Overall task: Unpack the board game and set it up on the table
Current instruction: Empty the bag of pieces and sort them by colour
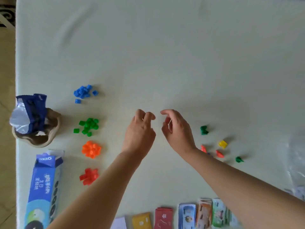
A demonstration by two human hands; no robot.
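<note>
Starting at the left edge of the surface (165, 47), a brown cup (49, 139) holds a torn blue wrapper (35, 111). Nearer the person, an Oreo box (42, 187) lies flat, its long axis running near to far and its opened end pointing away. Just right of these, four small heaps of houses form a column running the same way: blue cubes (83, 92) farthest, then green cubes (89, 126), orange cubes (91, 149) and red cubes (89, 176) nearest, each heap apart from the next.

The left hand (140, 131) is over bare cloth near the middle, back up, its fingers (140, 112) loosely curled with nothing to be seen in them. The right hand (177, 129) is just beside it, thumb and forefinger bent toward each other with a gap between, also holding nothing visible.

Right of that wrist lie scattered pawns: a green pawn (204, 130) farthest, a yellow pawn (222, 144), two red pawns (219, 154) partly behind the forearm, and another green one (239, 159); they are too blurred to tell which way they point. Along the near edge, card stacks (163, 218) sit side by side, long axes pointing away. A clear bag (297, 162) lies at the far right.
</note>
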